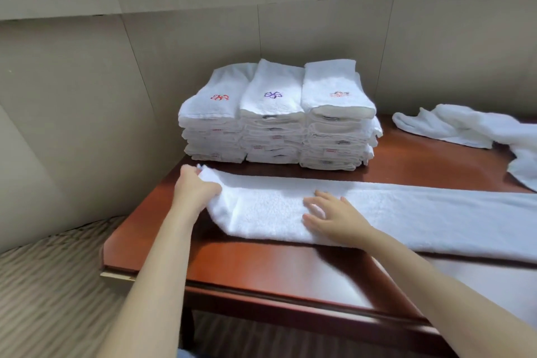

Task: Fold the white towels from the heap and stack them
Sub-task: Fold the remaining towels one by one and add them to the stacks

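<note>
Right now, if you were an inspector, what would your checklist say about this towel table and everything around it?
Surface: glossy reddish-brown wooden table.
Job's things: long towel laid flat along the front; three stacks of folded towels side by side at the back; loose towels heaped at the right.
Clutter: nothing seen.
Grips: left hand holds the long towel's left end; right hand rests flat on it, fingers spread.
Cables: nothing seen.
Surroundings: beige wall panels behind, striped carpet below.
</note>
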`<state>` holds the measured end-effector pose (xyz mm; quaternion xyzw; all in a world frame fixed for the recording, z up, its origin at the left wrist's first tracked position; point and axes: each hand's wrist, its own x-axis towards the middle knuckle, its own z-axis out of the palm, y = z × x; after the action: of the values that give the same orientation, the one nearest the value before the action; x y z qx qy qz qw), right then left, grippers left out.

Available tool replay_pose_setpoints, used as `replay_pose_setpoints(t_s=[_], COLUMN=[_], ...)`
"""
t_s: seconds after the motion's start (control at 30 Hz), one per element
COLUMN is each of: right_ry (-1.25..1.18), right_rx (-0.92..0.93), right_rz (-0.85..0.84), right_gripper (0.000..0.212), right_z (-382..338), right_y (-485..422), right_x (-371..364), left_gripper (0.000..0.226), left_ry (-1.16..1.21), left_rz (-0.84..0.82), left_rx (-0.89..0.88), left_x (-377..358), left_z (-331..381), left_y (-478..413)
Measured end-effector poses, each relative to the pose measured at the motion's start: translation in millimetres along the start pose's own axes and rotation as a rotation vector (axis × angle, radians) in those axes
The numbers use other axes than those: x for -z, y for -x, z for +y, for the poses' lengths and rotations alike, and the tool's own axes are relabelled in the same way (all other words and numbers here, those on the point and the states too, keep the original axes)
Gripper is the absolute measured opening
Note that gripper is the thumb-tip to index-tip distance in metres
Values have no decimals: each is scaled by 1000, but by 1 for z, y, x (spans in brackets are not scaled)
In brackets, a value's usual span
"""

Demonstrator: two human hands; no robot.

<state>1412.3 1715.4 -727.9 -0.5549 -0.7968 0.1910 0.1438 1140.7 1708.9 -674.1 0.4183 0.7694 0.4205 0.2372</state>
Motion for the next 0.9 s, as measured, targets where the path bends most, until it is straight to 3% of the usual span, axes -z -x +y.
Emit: replay_pose_setpoints(t_s=[0.07, 0.13, 0.2, 0.27, 0.37, 0.43, 0.53, 0.63, 0.77, 0.9], right_ry=[-633, -1219, -1444, -1447, -1326, -1209, -988, -866, -799, -698], right_rx=[-134, -282, -416, -502, -573, -592, -583, -528, -513, -501], right_rz=[-16, -77, -151, -167, -142, -65, 84, 129, 284, 458], right_gripper=[38, 48, 58, 51, 18, 10, 18, 22, 27, 18], right_z=[-6, -5, 3, 11, 16, 12, 8, 13, 29, 66], right_y=[2, 2, 5, 9, 12, 7, -2, -4, 1, 19], right_x=[16, 34, 47, 50, 44, 38, 32, 34, 61, 103], left_gripper=[35, 51, 61, 46, 15, 13, 16, 15, 14, 24], left_ry=[73, 150, 85, -62, -55, 69, 206, 175, 148, 84], left_rz=[1, -305, -788, -1054, -964, -825, -600, -451, -386, -389], left_rx=[-252, -402, -377, -356, -393, -340, -248, -155, -53, -92], left_x=[-12, -29, -47, -64, -71, -66, -58, -57, -70, -95], left_z=[26, 49, 61, 61, 56, 55, 50, 44, 45, 58], left_y=[21, 46, 72, 85, 80, 71, 56, 49, 47, 55])
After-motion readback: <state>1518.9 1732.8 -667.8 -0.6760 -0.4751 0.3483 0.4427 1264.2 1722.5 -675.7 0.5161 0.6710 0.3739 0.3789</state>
